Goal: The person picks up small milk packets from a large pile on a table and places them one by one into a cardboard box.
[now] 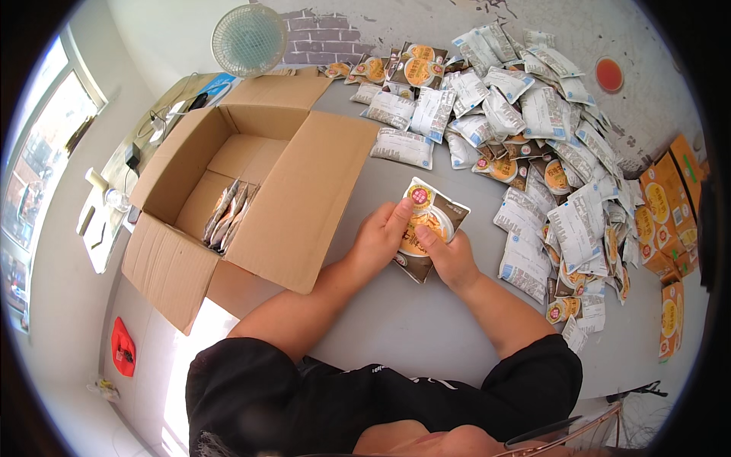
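Both hands grip one brown-and-white food pouch (425, 225) with a pictured bowl, printed face up, above the grey table (400, 325). My left hand (381, 231) holds its left edge, thumb on the front. On the opposite edge is my right hand (450, 254), its thumb also on the front. To the left stands an open cardboard box (285, 211) with its flaps folded out. Several pouches (231, 214) stand on edge in its near right corner. A large heap of similar pouches (542, 114) lies behind and to the right, many with their pale backs up.
A round fan (249, 41) stands behind the box. Cables and a black adapter (132, 155) lie on a surface at the left. Orange printed cartons (662, 211) are at the far right. A red bag (123, 347) is low at the left.
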The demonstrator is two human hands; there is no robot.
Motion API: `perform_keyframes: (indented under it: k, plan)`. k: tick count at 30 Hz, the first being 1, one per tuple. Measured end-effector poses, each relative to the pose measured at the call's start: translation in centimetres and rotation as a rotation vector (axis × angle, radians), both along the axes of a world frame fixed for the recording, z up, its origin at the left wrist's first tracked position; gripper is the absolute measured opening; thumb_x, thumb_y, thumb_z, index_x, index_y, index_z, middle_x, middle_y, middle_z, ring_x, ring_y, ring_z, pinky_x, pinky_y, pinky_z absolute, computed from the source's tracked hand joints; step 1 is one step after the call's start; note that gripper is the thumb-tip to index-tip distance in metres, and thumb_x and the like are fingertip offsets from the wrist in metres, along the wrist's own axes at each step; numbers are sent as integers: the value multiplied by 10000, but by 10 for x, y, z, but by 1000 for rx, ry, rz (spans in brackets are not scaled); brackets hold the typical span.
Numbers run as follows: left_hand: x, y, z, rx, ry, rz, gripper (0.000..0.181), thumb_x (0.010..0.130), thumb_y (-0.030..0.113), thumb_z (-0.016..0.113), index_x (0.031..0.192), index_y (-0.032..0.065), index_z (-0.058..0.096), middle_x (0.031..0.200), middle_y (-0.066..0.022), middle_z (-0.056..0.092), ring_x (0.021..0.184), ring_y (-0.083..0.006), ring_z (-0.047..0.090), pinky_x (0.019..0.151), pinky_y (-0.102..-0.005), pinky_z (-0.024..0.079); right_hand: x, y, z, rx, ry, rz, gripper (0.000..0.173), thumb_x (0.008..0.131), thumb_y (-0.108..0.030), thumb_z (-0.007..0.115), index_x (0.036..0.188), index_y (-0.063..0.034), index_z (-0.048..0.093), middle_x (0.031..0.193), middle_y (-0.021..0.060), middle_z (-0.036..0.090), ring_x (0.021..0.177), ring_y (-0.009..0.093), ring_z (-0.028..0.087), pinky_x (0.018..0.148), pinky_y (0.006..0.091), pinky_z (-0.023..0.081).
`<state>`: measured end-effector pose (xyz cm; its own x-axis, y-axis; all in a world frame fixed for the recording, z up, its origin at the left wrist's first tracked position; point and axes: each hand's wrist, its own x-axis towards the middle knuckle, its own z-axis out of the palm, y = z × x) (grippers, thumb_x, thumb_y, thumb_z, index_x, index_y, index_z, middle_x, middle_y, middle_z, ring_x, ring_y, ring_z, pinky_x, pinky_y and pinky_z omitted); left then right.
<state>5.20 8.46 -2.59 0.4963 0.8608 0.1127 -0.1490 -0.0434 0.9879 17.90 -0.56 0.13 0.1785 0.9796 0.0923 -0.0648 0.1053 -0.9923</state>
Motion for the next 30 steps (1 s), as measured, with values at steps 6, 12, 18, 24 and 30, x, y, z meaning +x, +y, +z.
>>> perform_keyframes:
  k: [6, 12, 18, 24, 30]
  plan:
    - [-2, -6, 15, 70, -15, 52, 432, 987, 364, 522, 786, -17, 557, 687, -4, 549, 638, -61, 470, 550, -256, 434, 2, 1, 9, -151, 126, 73, 374, 951, -296, 578, 1183, -3, 555, 1125, 76, 618, 1021, 134, 585, 867, 287, 487]
    - [-3, -11, 29, 24, 110, 13, 439, 985, 371, 521, 780, -15, 559, 676, -21, 541, 637, -67, 471, 548, -267, 439, -1, -2, 2, -32, 121, 50, 355, 952, -262, 577, 1192, -1, 547, 1128, 72, 616, 1014, 137, 590, 857, 292, 496]
    - [-3, -11, 25, 124, 97, 36, 452, 991, 377, 506, 767, -13, 555, 646, -36, 527, 619, -76, 462, 543, -281, 436, -5, -3, -1, 38, 47, -8, 332, 949, -220, 584, 1194, 1, 549, 1128, 77, 619, 1007, 134, 594, 847, 289, 499]
    - [-3, -1, 19, 818, 195, 404, 300, 908, 271, 634, 1004, -10, 593, 986, -153, 603, 899, -268, 580, 794, -365, 484, -2, 1, 1, 45, 8, -136, 293, 957, -211, 568, 1160, 0, 581, 1090, 73, 635, 986, 126, 597, 832, 282, 497]
    - [-12, -12, 17, 646, 141, -39, 515, 871, 281, 685, 1247, -20, 500, 1168, -178, 566, 1078, -263, 550, 917, -360, 453, 12, 1, -4, 235, -373, -140, 397, 995, -366, 442, 956, 5, 577, 845, 82, 613, 747, 154, 570, 657, 301, 461]
